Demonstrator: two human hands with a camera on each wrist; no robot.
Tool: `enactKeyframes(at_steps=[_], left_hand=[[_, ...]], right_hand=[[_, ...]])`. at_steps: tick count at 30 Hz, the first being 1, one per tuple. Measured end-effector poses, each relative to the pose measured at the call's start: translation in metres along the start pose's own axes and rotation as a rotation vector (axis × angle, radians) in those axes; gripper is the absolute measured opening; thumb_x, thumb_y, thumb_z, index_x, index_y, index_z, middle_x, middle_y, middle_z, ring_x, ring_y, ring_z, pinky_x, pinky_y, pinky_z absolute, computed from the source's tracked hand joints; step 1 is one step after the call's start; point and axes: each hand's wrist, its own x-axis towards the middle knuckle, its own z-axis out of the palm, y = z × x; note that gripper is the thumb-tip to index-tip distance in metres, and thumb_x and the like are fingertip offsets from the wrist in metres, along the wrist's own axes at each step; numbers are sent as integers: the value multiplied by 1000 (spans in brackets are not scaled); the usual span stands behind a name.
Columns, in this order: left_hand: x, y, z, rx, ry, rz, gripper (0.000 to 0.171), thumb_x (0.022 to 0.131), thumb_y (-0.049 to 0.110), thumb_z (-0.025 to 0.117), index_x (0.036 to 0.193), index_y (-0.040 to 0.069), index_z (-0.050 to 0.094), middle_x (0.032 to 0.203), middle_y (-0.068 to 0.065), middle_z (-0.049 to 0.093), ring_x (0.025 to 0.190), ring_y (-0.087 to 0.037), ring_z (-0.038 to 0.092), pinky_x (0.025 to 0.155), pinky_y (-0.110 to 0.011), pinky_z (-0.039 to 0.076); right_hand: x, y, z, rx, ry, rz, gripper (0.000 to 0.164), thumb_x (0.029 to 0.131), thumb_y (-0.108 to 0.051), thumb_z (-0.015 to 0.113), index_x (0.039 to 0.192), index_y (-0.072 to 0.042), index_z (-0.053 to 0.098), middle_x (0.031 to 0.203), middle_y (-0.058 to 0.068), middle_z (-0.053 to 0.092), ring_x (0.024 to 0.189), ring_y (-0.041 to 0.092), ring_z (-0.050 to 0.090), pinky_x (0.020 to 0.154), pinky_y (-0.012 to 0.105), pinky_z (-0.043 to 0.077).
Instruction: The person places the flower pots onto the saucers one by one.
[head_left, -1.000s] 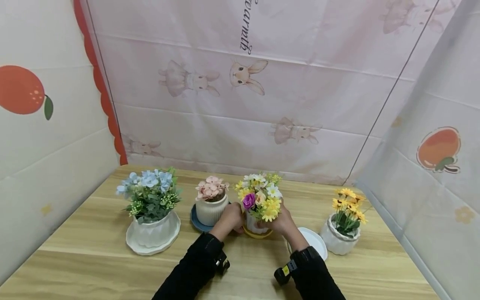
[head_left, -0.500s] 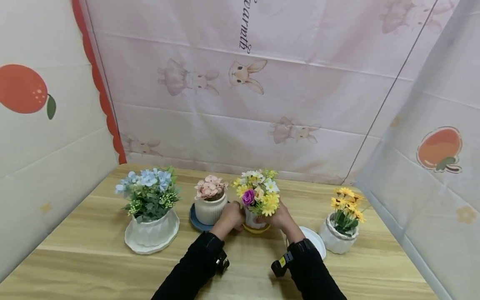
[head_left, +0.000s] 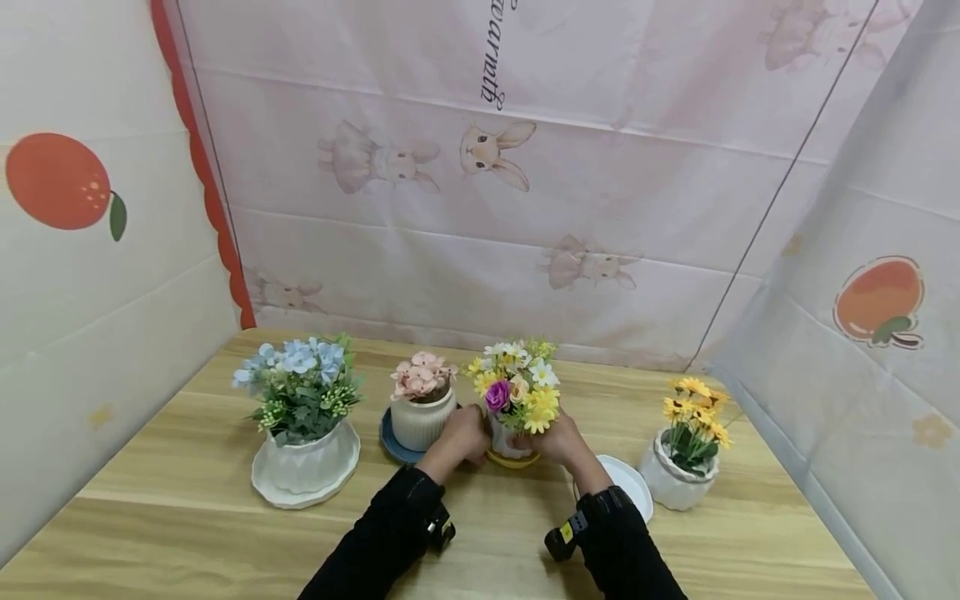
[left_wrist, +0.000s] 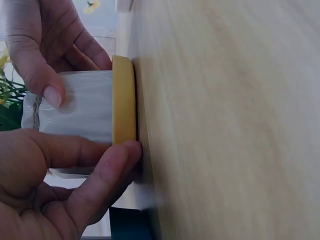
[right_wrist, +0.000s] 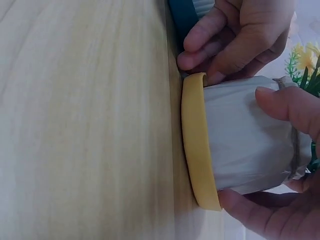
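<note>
A white flower pot [head_left: 504,435] with yellow, white and purple flowers [head_left: 517,387] stands on a yellow saucer [head_left: 513,460] near the table's middle. My right hand [head_left: 555,437] holds this pot from the right, thumb across its near wall and fingers round the other side, as the right wrist view shows. From the left, my left hand [head_left: 467,435] pinches the rim of the saucer. In the left wrist view its fingertips [left_wrist: 131,150] lie at the saucer's edge, close to the wooden surface. A cord circles the top of the pot [right_wrist: 250,135].
Close on the left, a ribbed cream pot [head_left: 423,425] of pink flowers sits on a blue saucer [head_left: 388,442]. Farther left, a white pot [head_left: 303,467] of blue flowers stands on a white plate [head_left: 262,483]. Rightward are a white plate [head_left: 633,483] and a pot [head_left: 678,483] of yellow-orange flowers.
The held pot and yellow saucer have shifted slightly away and to the left, with the right hand moving along. The left hand stays at the saucer; the other pots stand as before.
</note>
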Motion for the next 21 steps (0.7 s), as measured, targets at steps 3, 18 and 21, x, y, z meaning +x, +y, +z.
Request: enactKeyframes(at_steps=[3,18,21], left_hand=[[-4,-2,-1,-46,-32,33,12,73,-4,60,83,0,55,64,-8,56,46,-17,58,44,-27,47],[-31,-3,-18,30,-111,257,48,75,17,74,113,-5,53,99,-15,61,86,-25,58,69,-36,48],[-36,-3,-22,36,-125,285,48,77,17,75,113,-5,53,100,-16,60,87,-24,58,70,-36,48]], right_hand=[[-1,-2,0,-62,-12,-6,65,66,-11,83,124,-3,54,116,11,57,103,27,54,82,42,47],[-25,-13,-15,-273,-40,-53,60,67,-11,80,122,1,56,110,19,61,102,36,56,87,46,44],[-29,-15,-16,-307,-50,-40,66,68,-12,79,127,3,52,113,22,59,104,37,55,88,46,44]])
